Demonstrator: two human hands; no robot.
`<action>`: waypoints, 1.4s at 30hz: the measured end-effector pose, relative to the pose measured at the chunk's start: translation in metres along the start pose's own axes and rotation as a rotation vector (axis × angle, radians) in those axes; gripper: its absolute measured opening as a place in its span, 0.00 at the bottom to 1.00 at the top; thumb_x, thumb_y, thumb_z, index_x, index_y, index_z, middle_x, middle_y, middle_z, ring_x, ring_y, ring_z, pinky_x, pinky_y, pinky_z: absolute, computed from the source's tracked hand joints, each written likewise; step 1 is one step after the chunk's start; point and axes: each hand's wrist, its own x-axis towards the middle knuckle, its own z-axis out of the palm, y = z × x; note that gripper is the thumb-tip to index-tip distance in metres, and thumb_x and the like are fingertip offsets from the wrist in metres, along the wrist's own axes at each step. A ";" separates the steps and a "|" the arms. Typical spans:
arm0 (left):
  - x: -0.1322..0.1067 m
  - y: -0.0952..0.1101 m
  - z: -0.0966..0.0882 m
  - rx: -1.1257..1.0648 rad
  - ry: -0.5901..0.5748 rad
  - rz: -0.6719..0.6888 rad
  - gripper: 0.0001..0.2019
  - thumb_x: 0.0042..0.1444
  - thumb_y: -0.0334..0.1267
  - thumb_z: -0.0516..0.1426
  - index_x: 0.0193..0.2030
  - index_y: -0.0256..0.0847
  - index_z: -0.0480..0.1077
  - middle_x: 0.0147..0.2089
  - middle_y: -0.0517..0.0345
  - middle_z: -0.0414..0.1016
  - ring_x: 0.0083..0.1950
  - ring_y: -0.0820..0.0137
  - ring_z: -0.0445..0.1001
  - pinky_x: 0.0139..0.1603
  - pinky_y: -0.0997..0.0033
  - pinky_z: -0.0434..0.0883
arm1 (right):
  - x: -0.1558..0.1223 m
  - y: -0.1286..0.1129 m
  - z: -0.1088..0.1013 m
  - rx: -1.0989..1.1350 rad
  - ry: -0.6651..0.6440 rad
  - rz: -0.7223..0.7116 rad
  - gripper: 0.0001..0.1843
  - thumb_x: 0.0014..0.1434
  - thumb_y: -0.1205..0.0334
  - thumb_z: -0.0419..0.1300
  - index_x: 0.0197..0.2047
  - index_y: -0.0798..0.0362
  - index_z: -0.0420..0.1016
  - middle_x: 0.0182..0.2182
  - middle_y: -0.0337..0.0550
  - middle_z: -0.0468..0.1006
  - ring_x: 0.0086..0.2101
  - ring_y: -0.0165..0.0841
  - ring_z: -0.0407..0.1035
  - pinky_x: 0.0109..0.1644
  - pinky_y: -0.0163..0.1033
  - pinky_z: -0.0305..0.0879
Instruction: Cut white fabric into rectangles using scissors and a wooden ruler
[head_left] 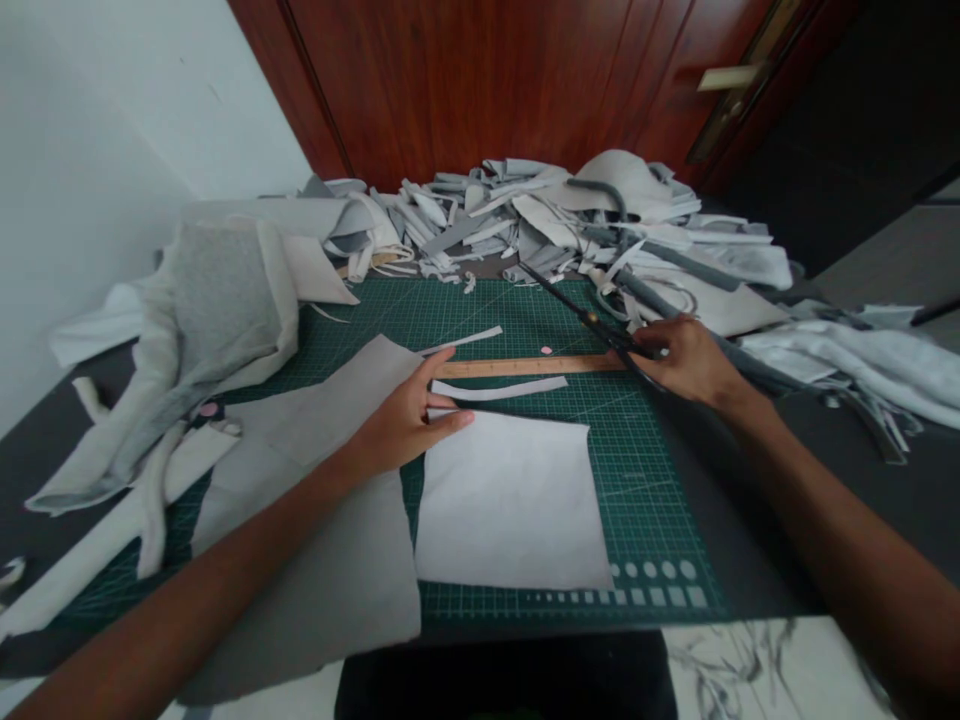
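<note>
My right hand (679,360) is wrapped round the handles of dark scissors (589,318). Their blades point up and left over the cutting mat, apart from the fabric in front of me. At the upper left corner of a roughly square white fabric piece (514,505), my left hand (409,415) has its thumb over the edge and other fingers behind it, the index finger stretched out. A narrow white strip (502,390) lies just beyond that piece, with a wooden ruler (525,367) behind it. Under my left forearm spreads a larger grey fabric sheet (337,560).
A green gridded cutting mat (637,490) covers much of the dark table. Heaped fabric scraps (465,215) line the back, below a wooden door (480,80). Thick grey-white fabric (217,290) is bunched at left. More cloth (862,360) lies at right.
</note>
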 end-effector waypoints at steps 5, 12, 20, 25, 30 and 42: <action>-0.004 0.008 -0.026 0.594 0.365 0.262 0.27 0.68 0.46 0.59 0.71 0.41 0.66 0.32 0.63 0.73 0.34 0.67 0.74 0.45 0.66 0.76 | -0.004 0.011 0.003 -0.184 0.045 0.141 0.24 0.60 0.38 0.58 0.23 0.48 0.70 0.22 0.47 0.78 0.27 0.42 0.73 0.33 0.44 0.57; -0.003 -0.002 -0.012 0.776 -0.082 0.755 0.18 0.75 0.37 0.53 0.66 0.45 0.74 0.65 0.50 0.78 0.68 0.59 0.74 0.72 0.54 0.69 | -0.005 0.004 0.005 -0.261 0.032 0.233 0.21 0.59 0.41 0.62 0.26 0.49 0.76 0.23 0.48 0.81 0.28 0.45 0.75 0.31 0.43 0.56; -0.014 -0.001 0.030 0.782 -0.330 0.635 0.30 0.77 0.40 0.50 0.82 0.46 0.50 0.83 0.49 0.50 0.84 0.58 0.50 0.84 0.49 0.48 | -0.006 -0.003 0.002 -0.284 0.033 0.237 0.19 0.60 0.43 0.64 0.27 0.49 0.78 0.26 0.50 0.82 0.31 0.47 0.78 0.32 0.45 0.59; -0.014 -0.003 0.028 0.822 -0.307 0.598 0.34 0.78 0.43 0.48 0.84 0.42 0.40 0.84 0.45 0.45 0.84 0.58 0.47 0.84 0.49 0.46 | -0.006 -0.005 0.001 -0.295 0.020 0.262 0.20 0.60 0.42 0.63 0.28 0.49 0.78 0.26 0.50 0.83 0.31 0.47 0.77 0.31 0.44 0.57; -0.012 0.003 0.027 0.868 -0.258 0.727 0.32 0.78 0.41 0.48 0.84 0.40 0.43 0.84 0.44 0.43 0.85 0.56 0.42 0.84 0.45 0.39 | -0.005 0.000 0.006 -0.255 -0.009 0.275 0.21 0.61 0.42 0.62 0.28 0.49 0.77 0.26 0.50 0.83 0.30 0.46 0.78 0.30 0.43 0.56; 0.008 0.026 0.079 0.819 -0.431 0.718 0.33 0.78 0.46 0.48 0.84 0.40 0.43 0.84 0.48 0.44 0.85 0.60 0.41 0.84 0.51 0.42 | -0.004 0.001 0.007 -0.183 -0.008 0.275 0.20 0.63 0.44 0.63 0.30 0.51 0.81 0.29 0.50 0.86 0.32 0.44 0.79 0.32 0.42 0.60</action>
